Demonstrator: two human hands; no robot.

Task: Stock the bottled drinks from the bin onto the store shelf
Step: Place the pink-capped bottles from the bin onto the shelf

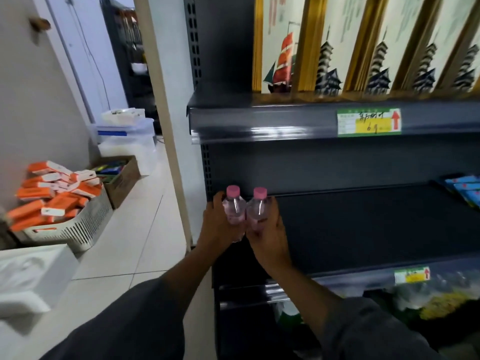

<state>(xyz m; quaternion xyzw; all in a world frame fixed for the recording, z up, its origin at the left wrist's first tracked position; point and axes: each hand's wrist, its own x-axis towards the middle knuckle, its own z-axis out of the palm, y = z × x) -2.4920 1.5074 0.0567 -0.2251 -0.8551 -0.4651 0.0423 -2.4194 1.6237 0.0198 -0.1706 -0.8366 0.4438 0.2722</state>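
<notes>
Dark metal shelf (363, 224), middle tier, left end. Two pink-capped bottles stand upright, touching: left bottle (235, 206) with left hand (218, 224) fingers clamped around it, right bottle (258, 207) likewise gripped by right hand (270, 240). Blue packets (465, 189) far right.

Two bottles (245, 209): clear glossy plastic, pink matt caps. Shelf (363, 224): dark metal deck, matt; its front rail glossy, catching light. Upright (193, 42): perforated dark metal. Price label (368, 122): paper behind a shiny strip. Basket (85, 227): white slotted plastic. Carton (122, 183): plain brown cardboard. Floor (135, 229): smooth pale tile, faint sheen. Sleeves (130, 320): dark matt cloth.
</notes>
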